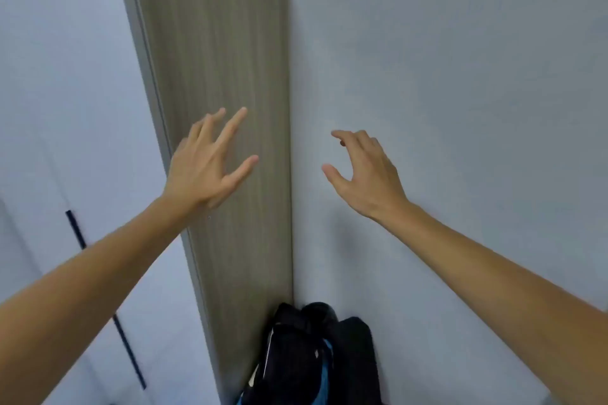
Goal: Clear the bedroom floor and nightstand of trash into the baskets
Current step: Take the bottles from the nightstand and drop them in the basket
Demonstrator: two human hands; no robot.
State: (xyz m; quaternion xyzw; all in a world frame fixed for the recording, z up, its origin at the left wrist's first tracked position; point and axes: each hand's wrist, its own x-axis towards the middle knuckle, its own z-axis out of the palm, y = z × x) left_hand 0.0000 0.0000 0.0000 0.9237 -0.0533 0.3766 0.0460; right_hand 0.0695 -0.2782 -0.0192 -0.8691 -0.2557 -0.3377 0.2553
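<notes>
Both my arms reach forward at chest height toward a room corner. My left hand [210, 161] is spread in front of a tall wood-grain panel [223, 59], fingers apart and holding nothing. My right hand [362, 171] hovers before the pale wall [460, 76], fingers curled loosely and apart, also holding nothing. No trash, basket, floor or nightstand shows in this view.
A dark backpack with blue trim [316, 358] leans in the corner at the bottom, between the wood panel and the wall. On the left is a white wardrobe door [65, 108] with a thin dark bar handle [75, 230].
</notes>
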